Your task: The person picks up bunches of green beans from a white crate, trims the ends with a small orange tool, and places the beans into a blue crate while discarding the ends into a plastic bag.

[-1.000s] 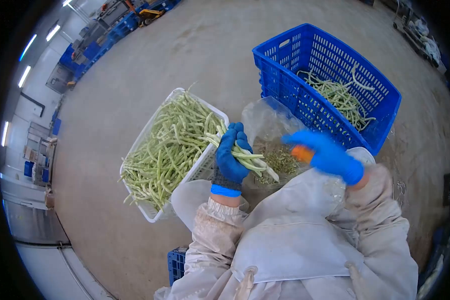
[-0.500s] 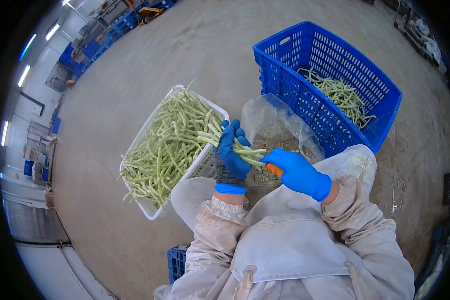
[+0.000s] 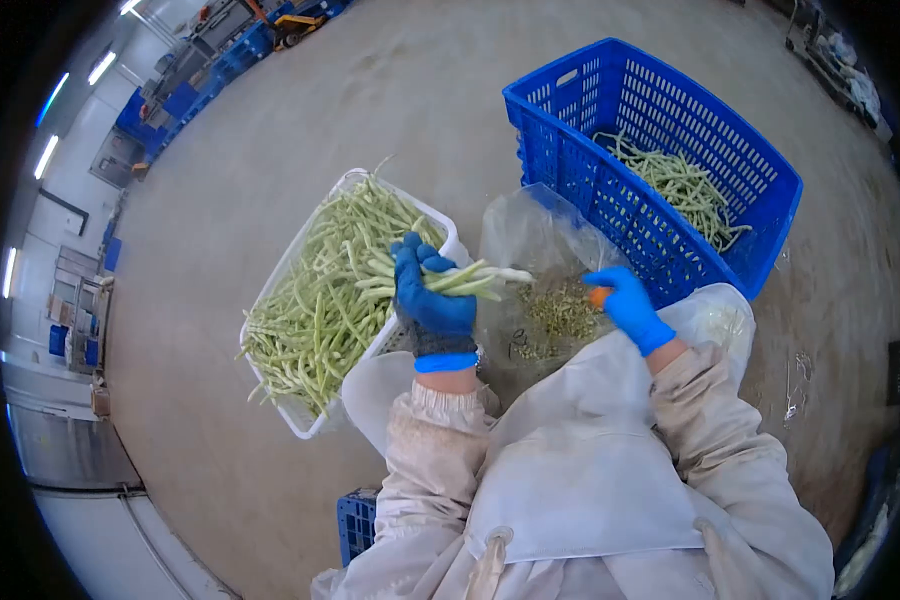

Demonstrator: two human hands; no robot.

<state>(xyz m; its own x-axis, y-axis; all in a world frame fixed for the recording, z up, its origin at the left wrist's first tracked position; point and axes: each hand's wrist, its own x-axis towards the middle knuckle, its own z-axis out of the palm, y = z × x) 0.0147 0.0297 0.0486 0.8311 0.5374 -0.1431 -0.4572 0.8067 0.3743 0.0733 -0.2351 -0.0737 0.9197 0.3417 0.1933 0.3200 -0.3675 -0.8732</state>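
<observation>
My left hand (image 3: 436,298), in a blue-coated glove, is closed around a bunch of long green beans (image 3: 485,280). Their pale ends point right, over a clear plastic bag (image 3: 505,235). My right hand (image 3: 630,305), in a thin blue glove, grips an orange-handled tool (image 3: 598,297); its working end cannot be made out. That hand is apart from the bunch, over the bag's right side. Small green bean trimmings (image 3: 562,312) lie in the bag. Left of my left hand is a white basket (image 3: 270,268) heaped with more long green beans (image 3: 320,300).
A blue slatted crate (image 3: 590,190) holding some green beans (image 3: 682,190) stands at the right, beyond my knee. A smaller blue crate (image 3: 355,525) is low on the left, beside me. Racks and blue bins (image 3: 180,100) line the far left wall.
My left hand has moved left and slightly up with the beans. My right hand has drawn right and up, away from the bean ends, uncovering more trimmings.
</observation>
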